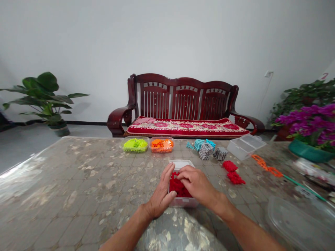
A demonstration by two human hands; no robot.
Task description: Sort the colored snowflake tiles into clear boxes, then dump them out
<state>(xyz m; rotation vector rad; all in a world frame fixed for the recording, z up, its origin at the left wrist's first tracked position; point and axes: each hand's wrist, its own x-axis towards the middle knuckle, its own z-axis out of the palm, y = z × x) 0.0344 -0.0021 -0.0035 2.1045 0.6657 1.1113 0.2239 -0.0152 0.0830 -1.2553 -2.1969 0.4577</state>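
Head view, item by item from where I stand: clear box [183, 202], set between the two hands, presumably for easy reach; red pieces [179, 188] inside. Left hand [160, 196]: fingers extended along the box's left side, apparently as a brace. Right hand [198, 183]: fingers curled down over the pieces; pinching or not, I cannot tell. Lime tub [132, 151], orange tub [161, 151]: beyond, colours apart, likely against mixing
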